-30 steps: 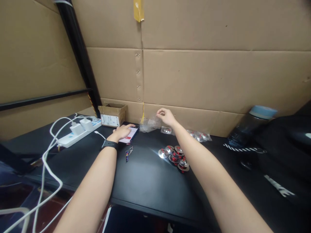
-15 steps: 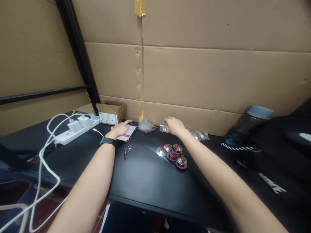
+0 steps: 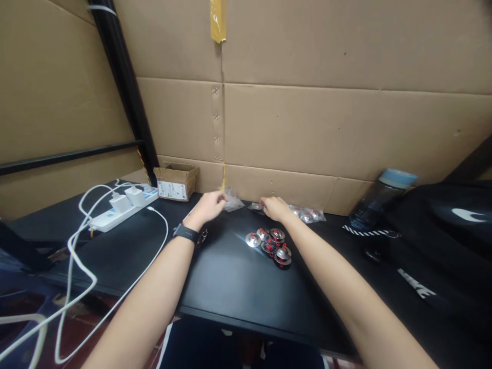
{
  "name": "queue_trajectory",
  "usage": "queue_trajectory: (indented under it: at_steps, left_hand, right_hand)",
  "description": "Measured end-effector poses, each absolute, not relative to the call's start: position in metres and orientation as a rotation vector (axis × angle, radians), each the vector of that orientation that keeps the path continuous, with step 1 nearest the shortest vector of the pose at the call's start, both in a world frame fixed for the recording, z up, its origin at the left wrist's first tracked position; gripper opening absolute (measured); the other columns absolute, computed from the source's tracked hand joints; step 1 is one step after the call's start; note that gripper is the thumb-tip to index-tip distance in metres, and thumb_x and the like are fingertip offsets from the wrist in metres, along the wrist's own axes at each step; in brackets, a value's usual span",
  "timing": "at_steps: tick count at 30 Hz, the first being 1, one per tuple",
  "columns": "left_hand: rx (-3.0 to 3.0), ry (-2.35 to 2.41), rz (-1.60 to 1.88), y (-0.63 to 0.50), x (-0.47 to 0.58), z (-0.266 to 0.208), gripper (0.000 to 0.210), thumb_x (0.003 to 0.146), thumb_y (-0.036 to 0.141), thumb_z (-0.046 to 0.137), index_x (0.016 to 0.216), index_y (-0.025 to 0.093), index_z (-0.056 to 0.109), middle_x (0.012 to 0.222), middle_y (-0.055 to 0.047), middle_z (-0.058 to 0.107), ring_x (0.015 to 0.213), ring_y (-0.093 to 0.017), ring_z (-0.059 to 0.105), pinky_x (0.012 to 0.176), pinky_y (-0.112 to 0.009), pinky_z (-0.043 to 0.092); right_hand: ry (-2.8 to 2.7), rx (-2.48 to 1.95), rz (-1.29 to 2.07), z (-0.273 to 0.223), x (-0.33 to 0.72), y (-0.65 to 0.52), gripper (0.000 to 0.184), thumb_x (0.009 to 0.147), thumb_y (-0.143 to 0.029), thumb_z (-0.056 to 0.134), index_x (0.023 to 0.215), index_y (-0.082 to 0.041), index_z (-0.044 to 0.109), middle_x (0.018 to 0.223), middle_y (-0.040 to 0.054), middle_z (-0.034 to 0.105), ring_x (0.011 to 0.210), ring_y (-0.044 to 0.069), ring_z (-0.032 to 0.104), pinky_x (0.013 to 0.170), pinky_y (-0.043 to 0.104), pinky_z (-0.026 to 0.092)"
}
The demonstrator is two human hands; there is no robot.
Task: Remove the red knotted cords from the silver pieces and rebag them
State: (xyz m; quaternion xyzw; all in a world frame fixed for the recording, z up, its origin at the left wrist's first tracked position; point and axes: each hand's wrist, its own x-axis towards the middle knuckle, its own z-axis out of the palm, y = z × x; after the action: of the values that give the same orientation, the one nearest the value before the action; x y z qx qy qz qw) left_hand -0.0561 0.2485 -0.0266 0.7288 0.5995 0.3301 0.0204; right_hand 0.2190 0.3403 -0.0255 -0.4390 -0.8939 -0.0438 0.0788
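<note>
My left hand [image 3: 209,206], a dark watch on its wrist, hovers over the back of the black table, fingers bent and slightly apart. Its fingertips are beside some crumpled clear plastic bags [image 3: 232,200]; I see nothing held in them. My right hand [image 3: 275,208] pinches a small clear plastic bag [image 3: 255,206] with something shiny in it, partly hidden by the fingers. Just right of that hand lie more bagged silver discs [image 3: 309,214]. Between my forearms sits a pile of finger cymbals [image 3: 270,247], silver discs with red loops. The phone is mostly covered by my left hand.
At the left are a white power strip [image 3: 103,221] with chargers and cables, and an opened cardboard box [image 3: 177,182]. A bottle with a blue lid [image 3: 374,197] and a black bag [image 3: 442,241] stand at the right. A cardboard wall [image 3: 307,133] closes off the back.
My left hand has left the phone's screen and moved right towards the crumpled plastic bags. My right hand stays at the small bag. The view has shifted slightly.
</note>
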Motion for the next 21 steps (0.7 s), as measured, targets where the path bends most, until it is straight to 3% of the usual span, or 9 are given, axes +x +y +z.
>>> queue_trajectory:
  at_steps: [3, 8, 11, 14, 18, 21]
  left_hand:
    - [2.468, 1.517, 1.084, 0.234, 0.003, -0.026, 0.026, 0.085, 0.014, 0.050, 0.102, 0.021, 0.067, 0.099, -0.004, 0.071, 0.091, -0.019, 0.067, 0.086, -0.030, 0.052]
    - [2.444, 1.448, 1.432, 0.220, 0.051, -0.037, 0.044, 0.092, 0.022, 0.055, 0.135, 0.017, 0.049, 0.135, -0.015, 0.056, 0.127, -0.026, 0.054, 0.110, -0.042, 0.043]
    - [2.205, 1.364, 1.448, 0.220, 0.056, -0.045, 0.051, 0.095, 0.033, 0.057, 0.141, 0.018, 0.041, 0.134, -0.015, 0.059, 0.116, -0.025, 0.063, 0.100, -0.041, 0.051]
    - [2.056, 1.175, 1.293, 0.220, 0.060, -0.048, 0.042, 0.095, 0.034, 0.059, 0.133, 0.021, 0.050, 0.109, -0.008, 0.072, 0.089, -0.018, 0.071, 0.080, -0.030, 0.056]
    - [2.071, 1.117, 1.211, 0.216, 0.069, -0.050, 0.017, 0.092, 0.032, 0.061, 0.097, 0.018, 0.069, 0.091, -0.005, 0.076, 0.081, -0.017, 0.071, 0.074, -0.025, 0.053]
    - [2.039, 1.150, 1.208, 0.214, 0.074, -0.052, 0.021, 0.093, 0.033, 0.060, 0.095, 0.017, 0.072, 0.089, -0.004, 0.077, 0.076, -0.017, 0.070, 0.071, -0.024, 0.052]
  right_hand:
    - [-2.597, -1.280, -0.104, -0.019, 0.226, 0.330, 0.033, 0.095, -0.012, 0.044, 0.119, -0.018, 0.065, 0.118, 0.0137, 0.072, 0.109, 0.025, 0.067, 0.092, 0.033, 0.046]
    - [-2.377, -1.004, 0.231, -0.005, 0.252, 0.295, 0.026, 0.095, -0.019, 0.049, 0.109, -0.019, 0.071, 0.103, 0.0089, 0.076, 0.089, 0.022, 0.070, 0.083, 0.032, 0.050]
    - [-2.253, -0.928, 0.570, 0.001, 0.269, 0.268, 0.025, 0.095, -0.029, 0.052, 0.110, -0.020, 0.070, 0.089, 0.0058, 0.075, 0.071, 0.019, 0.069, 0.072, 0.031, 0.053]
    - [-2.044, -0.863, 0.865, 0.001, 0.282, 0.249, 0.030, 0.094, -0.039, 0.055, 0.113, -0.018, 0.068, 0.083, 0.0045, 0.072, 0.068, 0.018, 0.067, 0.068, 0.031, 0.054]
    - [-1.875, -0.865, 0.991, -0.009, 0.291, 0.242, 0.035, 0.092, -0.046, 0.060, 0.112, -0.018, 0.067, 0.082, 0.0041, 0.071, 0.068, 0.018, 0.066, 0.069, 0.032, 0.054]
    - [-1.924, -0.832, 1.018, -0.019, 0.294, 0.244, 0.037, 0.086, -0.045, 0.070, 0.114, -0.021, 0.067, 0.099, 0.0068, 0.073, 0.076, 0.019, 0.068, 0.075, 0.034, 0.055]
